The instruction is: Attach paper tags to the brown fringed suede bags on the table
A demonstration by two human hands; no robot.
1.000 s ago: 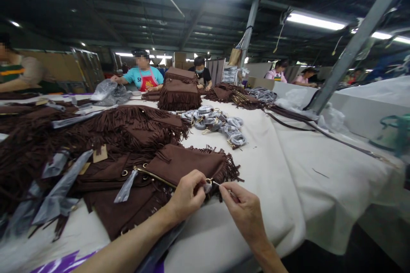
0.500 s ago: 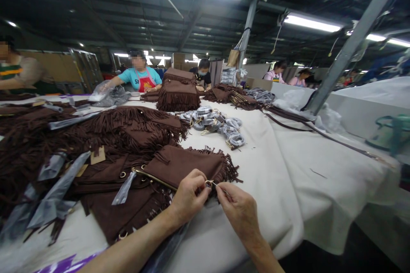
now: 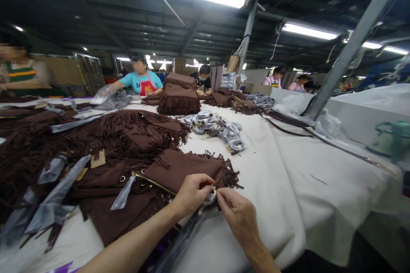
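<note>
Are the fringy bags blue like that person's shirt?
No, the bags are dark brown, while the shirt is bright blue.

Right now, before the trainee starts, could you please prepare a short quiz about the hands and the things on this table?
1. True or false: the left hand and the right hand are close together at a gold-coloured metal piece.

2. Choose one: what colour is the fringed bag beside the hands?
A. White
B. Brown
C. Blue

3. Which lies nearer to the hands: this bag or the coils in plastic wrap?

Key: 1. True. 2. B. 3. The bag.
</note>
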